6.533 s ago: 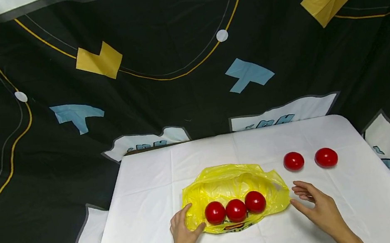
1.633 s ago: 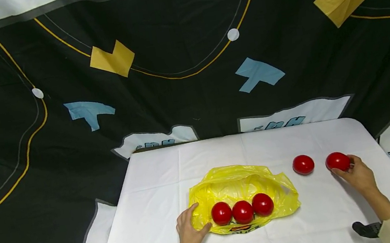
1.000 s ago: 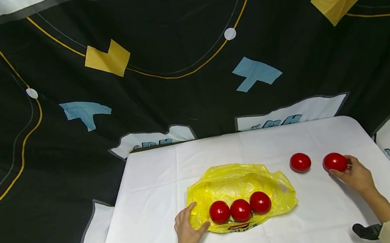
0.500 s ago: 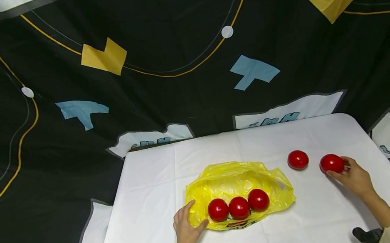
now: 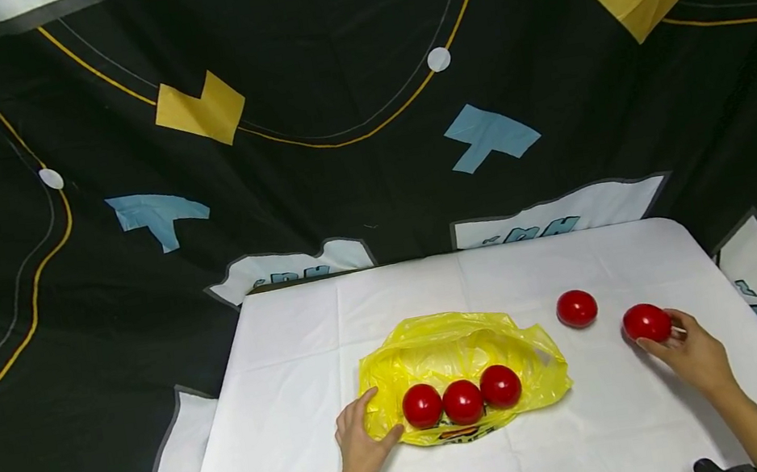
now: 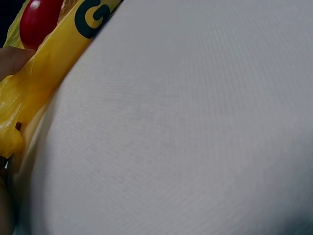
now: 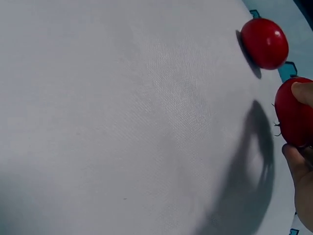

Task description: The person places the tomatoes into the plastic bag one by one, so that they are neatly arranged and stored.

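Note:
My right hand (image 5: pixel 701 359) holds a red tomato (image 5: pixel 646 323) at the right of the table, thumb on the near side. In the right wrist view this tomato (image 7: pixel 293 112) shows small leafy spikes at its side, and it looks raised off the cloth, above the hand's shadow. A second tomato (image 5: pixel 576 308) lies to its left, untouched. My left hand (image 5: pixel 361 442) grips the left edge of a crumpled yellow plastic bag (image 5: pixel 439 349), thumb inside the opening; the other fingertips are partly hidden. Three tomatoes (image 5: pixel 463 402) lie in a row in the bag's open mouth.
A white cloth (image 5: pixel 291 339) covers the table, whose far edge meets a dark patterned backdrop (image 5: pixel 344 200). A black strap-like piece (image 5: pixel 714 470) shows by the right forearm at the bottom edge. Dark lettering (image 6: pixel 93 18) is printed on the bag.
Since the earliest frame my right hand has gone from the bag's right edge to the far-right tomato and taken hold of it. Lately hand and tomato have shifted slightly nearer. My left hand stays put.

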Tool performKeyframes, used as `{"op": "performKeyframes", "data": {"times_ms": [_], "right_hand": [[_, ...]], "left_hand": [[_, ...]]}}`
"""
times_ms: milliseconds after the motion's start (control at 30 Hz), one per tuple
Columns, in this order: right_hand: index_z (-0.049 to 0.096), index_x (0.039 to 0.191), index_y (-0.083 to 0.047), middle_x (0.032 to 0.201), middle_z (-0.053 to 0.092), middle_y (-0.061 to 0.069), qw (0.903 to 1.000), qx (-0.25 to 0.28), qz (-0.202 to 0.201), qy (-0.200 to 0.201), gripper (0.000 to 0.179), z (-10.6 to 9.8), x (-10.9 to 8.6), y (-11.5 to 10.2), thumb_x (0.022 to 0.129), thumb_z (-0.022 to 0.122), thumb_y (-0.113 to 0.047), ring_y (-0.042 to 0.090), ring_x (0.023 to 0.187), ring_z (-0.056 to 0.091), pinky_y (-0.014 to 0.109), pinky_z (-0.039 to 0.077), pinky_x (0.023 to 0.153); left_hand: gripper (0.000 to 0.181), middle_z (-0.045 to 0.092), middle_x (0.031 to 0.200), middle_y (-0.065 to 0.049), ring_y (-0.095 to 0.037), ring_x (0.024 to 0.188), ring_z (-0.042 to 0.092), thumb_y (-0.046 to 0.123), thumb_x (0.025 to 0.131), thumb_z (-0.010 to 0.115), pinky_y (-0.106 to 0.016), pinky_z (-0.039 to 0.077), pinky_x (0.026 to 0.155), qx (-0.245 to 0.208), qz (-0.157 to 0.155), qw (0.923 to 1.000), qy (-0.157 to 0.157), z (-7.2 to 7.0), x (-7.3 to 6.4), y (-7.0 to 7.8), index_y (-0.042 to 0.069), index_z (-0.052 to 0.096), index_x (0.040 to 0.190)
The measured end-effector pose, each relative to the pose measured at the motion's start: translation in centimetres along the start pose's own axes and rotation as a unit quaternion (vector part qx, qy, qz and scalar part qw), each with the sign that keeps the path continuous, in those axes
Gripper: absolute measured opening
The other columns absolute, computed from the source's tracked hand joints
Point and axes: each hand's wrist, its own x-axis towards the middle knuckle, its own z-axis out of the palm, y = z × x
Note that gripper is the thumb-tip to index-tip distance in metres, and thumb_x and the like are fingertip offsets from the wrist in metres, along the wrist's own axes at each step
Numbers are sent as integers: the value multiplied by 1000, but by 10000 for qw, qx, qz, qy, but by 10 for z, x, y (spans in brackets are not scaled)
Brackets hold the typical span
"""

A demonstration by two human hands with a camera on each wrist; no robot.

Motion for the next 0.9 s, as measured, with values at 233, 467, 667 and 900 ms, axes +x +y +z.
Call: {"op": "performKeyframes", "data": {"times_ms": [233,467,667,900], "right_hand": [[28,141,8,128,44,38,9981,473,231,-327,89,-5,-18,-19,84,67,-48,49,112,49,38,56,72],[31,143,0,130,46,31,9947,892,83,-507,85,-1,-35,-49,83,68,-47,45,114,50,21,54,69],[37,140,-2,128,49,27,9938,896,-537,-387,79,6,-43,-71,81,74,-39,42,111,53,13,50,71],[41,137,-2,124,53,23,9893,870,-1128,-299,75,15,-48,-86,78,78,-30,40,107,57,37,52,78]], "left_hand": [[73,48,128,-7,-29,124,30,36,68,81,-50,17,99,-27,73,10000,24,0,-1,0,22,51,133],[73,48,127,-6,-28,123,29,36,68,81,-51,16,100,-65,33,10000,20,-1,-1,0,23,51,133],[73,48,128,-6,-29,124,29,37,68,81,-51,16,100,-41,11,10000,12,0,0,0,23,51,133],[73,48,129,-7,-29,124,29,38,68,81,-51,15,102,6,-68,10000,-32,-1,0,1,24,50,133]]}}
